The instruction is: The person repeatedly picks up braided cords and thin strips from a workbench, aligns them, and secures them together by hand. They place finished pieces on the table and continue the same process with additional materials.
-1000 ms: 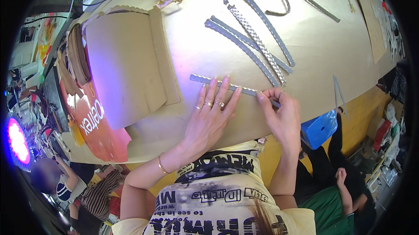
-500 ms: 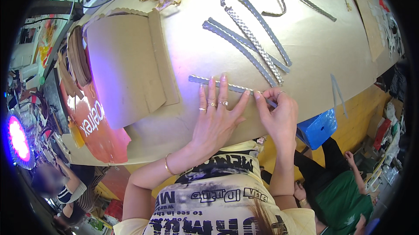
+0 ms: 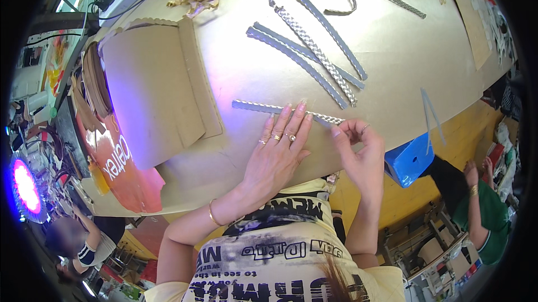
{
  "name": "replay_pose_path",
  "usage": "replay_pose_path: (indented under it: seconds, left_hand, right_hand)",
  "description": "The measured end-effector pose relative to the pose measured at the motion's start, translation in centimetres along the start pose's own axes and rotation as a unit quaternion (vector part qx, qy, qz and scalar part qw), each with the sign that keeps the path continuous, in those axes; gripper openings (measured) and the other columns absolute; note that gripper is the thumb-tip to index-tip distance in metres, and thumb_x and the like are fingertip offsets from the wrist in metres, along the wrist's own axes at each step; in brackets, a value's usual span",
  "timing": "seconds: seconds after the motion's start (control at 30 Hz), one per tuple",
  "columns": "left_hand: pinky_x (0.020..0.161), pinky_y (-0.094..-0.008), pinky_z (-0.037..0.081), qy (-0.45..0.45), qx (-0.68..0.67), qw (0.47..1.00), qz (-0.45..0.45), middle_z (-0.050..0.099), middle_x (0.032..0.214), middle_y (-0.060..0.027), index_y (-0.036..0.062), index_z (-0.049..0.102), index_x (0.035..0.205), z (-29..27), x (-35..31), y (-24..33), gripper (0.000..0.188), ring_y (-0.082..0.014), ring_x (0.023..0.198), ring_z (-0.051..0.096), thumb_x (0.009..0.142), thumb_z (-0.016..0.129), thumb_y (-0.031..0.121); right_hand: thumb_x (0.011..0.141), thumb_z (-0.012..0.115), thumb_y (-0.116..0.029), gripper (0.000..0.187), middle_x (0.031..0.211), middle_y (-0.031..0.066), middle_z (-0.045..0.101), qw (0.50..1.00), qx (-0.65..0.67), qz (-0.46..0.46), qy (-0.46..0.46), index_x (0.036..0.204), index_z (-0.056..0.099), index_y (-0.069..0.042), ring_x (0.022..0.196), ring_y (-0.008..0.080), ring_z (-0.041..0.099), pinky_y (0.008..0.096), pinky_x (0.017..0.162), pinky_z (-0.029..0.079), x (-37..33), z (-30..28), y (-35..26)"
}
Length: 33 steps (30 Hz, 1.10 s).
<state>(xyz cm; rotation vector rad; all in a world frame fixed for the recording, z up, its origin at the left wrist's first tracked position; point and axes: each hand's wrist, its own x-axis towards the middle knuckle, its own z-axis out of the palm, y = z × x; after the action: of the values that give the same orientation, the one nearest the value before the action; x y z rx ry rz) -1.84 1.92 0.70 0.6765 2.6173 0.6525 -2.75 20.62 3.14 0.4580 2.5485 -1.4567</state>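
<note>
risk: the grey strip [image 3: 255,106] could twist or slide crooked if the left hand [image 3: 274,153] presses too softly while the right hand [image 3: 361,153] tugs | strip: on the table [image 3: 400,80], under the left fingers, one end by the right thumb | left: flat, fingers a bit apart | right: pinching the strip's end

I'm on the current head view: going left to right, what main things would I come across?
Glowing round light → large brown sheet → left hand, its fingers laid across a braided grey strip → right hand, at that strip's right end → blue stool → tan sheet on the table's right side.
</note>
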Motion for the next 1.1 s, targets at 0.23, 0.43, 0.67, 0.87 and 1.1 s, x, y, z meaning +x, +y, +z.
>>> replay_pose_path:
  seconds: [0.23, 0.43, 0.67, 0.87, 1.1]
  left_hand:
    - [0.119, -0.0528, 0.024, -0.005, 0.013, 1.0, 0.002, 0.024, 0.162, -0.0161, 0.0065, 0.033, 0.153, -0.2, 0.1, 0.3, 0.072, -0.0374, 0.149, 0.023, 0.093, 0.064, 0.029]
    - [0.119, -0.0554, 0.024, 0.001, 0.009, 1.0, -0.006, 0.023, 0.163, -0.0164, 0.0121, 0.034, 0.154, -0.1, 0.1, 0.7, 0.072, -0.0391, 0.149, 0.023, 0.092, 0.065, 0.031]
    - [0.118, -0.0569, 0.025, 0.003, 0.032, 0.999, -0.01, 0.022, 0.162, -0.0198, 0.0167, 0.039, 0.153, 0.1, 0.3, 1.1, 0.071, -0.043, 0.148, 0.022, 0.09, 0.067, 0.036]
    - [0.117, -0.0584, 0.024, 0.017, 0.026, 0.999, -0.014, 0.021, 0.162, -0.0219, 0.0178, 0.041, 0.152, 0.4, 0.5, 1.5, 0.071, -0.0456, 0.148, 0.021, 0.089, 0.068, 0.038]
    - [0.117, -0.0605, 0.022, 0.012, 0.048, 0.999, -0.016, 0.019, 0.161, -0.0271, 0.022, 0.041, 0.152, 0.8, 0.6, 2.0, 0.076, -0.0504, 0.147, 0.018, 0.086, 0.071, 0.044]
  right_hand:
    - [0.087, 0.073, -0.01, 0.015, 0.062, 0.0059, 0.059, 0.999, -0.021, 0.041, 0.024, 0.084, 0.066, 0.004, 0.052, 0.0102, 0.051, 0.0268, 0.05, 0.041, 0.5, 0.3, 0.0]
    - [0.086, 0.073, -0.01, 0.015, 0.06, 0.0055, 0.058, 0.998, -0.033, 0.043, 0.016, 0.084, 0.066, 0.004, 0.051, 0.0109, 0.05, 0.0275, 0.05, 0.041, 0.5, 0.1, 0.0]
    - [0.086, 0.073, -0.011, 0.016, 0.06, 0.0063, 0.057, 0.998, -0.041, 0.039, 0.025, 0.083, 0.066, 0.003, 0.05, 0.0131, 0.051, 0.0286, 0.05, 0.042, 0.7, 0.4, 0.2]
    - [0.087, 0.074, -0.01, 0.016, 0.062, 0.0045, 0.057, 0.997, -0.047, 0.053, 0.033, 0.086, 0.066, 0.004, 0.053, 0.01, 0.05, 0.0262, 0.051, 0.042, 0.1, -0.1, 0.3]
    - [0.09, 0.071, -0.008, 0.014, 0.066, 0.0025, 0.06, 0.996, 0.024, 0.077, 0.033, 0.089, 0.067, 0.006, 0.056, 0.006, 0.049, 0.0237, 0.051, 0.041, -0.2, -0.8, 1.0]
